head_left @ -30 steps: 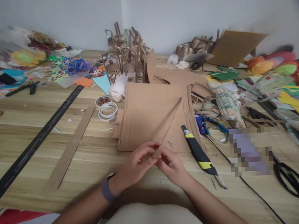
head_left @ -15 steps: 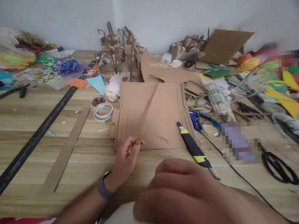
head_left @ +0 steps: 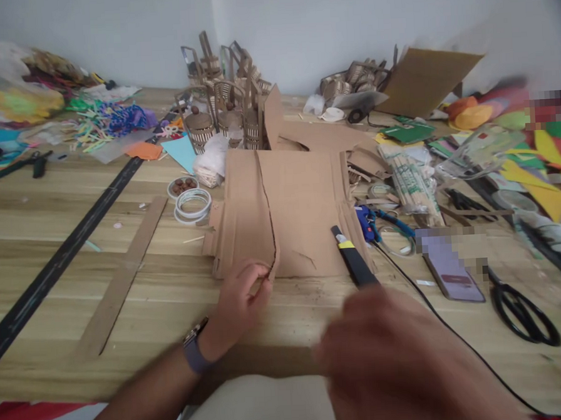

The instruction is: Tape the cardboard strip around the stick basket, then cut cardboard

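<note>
My left hand pinches the near end of a long thin cardboard strip, which runs away from me over the flat cardboard sheet. A watch sits on that wrist. My right hand is close to the camera and smeared by motion, over the near end of the black and yellow utility knife. I cannot make out its fingers or whether it holds anything.
A long black ruler and a cardboard strip lie at the left. Tape rolls, small cardboard baskets, a phone, black scissors, a cable, skewers and coloured paper scraps crowd the wooden table.
My right hand let go of the strip, swung close to the camera and moved right toward the knife. My left hand shifted left, and the strip now stands more upright over the sheet.
</note>
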A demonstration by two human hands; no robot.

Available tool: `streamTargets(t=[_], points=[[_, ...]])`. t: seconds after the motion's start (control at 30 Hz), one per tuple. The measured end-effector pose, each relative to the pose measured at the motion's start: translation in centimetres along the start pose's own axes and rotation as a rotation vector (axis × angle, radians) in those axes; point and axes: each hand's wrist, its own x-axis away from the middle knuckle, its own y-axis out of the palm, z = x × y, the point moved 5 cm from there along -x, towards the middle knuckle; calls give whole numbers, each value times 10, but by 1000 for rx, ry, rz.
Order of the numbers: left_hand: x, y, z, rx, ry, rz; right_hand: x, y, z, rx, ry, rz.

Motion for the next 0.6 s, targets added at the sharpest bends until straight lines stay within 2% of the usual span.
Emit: streamTargets(t=[0.03,0.1,0.23,0.4,0.6], points=[[0,0,3,-4,38,5,-4,15,12,54,12,-127],[-1,0,7,-8,98,3,-7,33,36,160,22,-120],[-1,1,13,-39,190,-29,7,63,68,95,-1,-96],[0,2,18,-112,242,-103,23,69,73,95,-16,-28],[0,2,23,-170,283,-85,27,68,70,42,0,-2]])
